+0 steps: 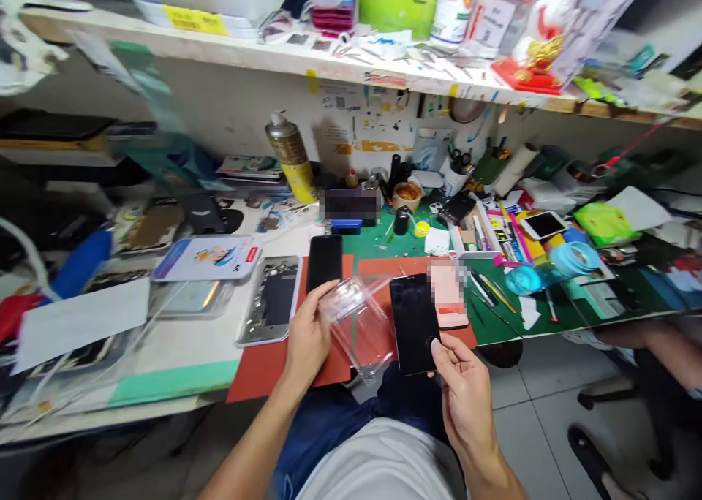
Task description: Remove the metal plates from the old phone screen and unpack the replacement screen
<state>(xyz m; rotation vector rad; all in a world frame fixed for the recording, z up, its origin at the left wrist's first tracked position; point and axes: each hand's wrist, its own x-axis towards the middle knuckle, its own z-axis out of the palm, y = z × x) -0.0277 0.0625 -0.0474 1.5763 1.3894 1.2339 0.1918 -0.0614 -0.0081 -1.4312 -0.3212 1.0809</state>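
A clear plastic case is gripped at its upper left side by my left hand. My right hand holds a black-screened device by its lower right corner, thumb on the front. The case and the device are side by side above a red mat. Behind my left hand lies a black phone, and a pink phone rests just right of the held device. An opened device shell with exposed inner parts lies left of my left hand.
A blue bottle, pens and a tool tray occupy the right side of the green mat. A spray can stands at the back. A loaded shelf overhangs the bench. Another person's legs show at far right.
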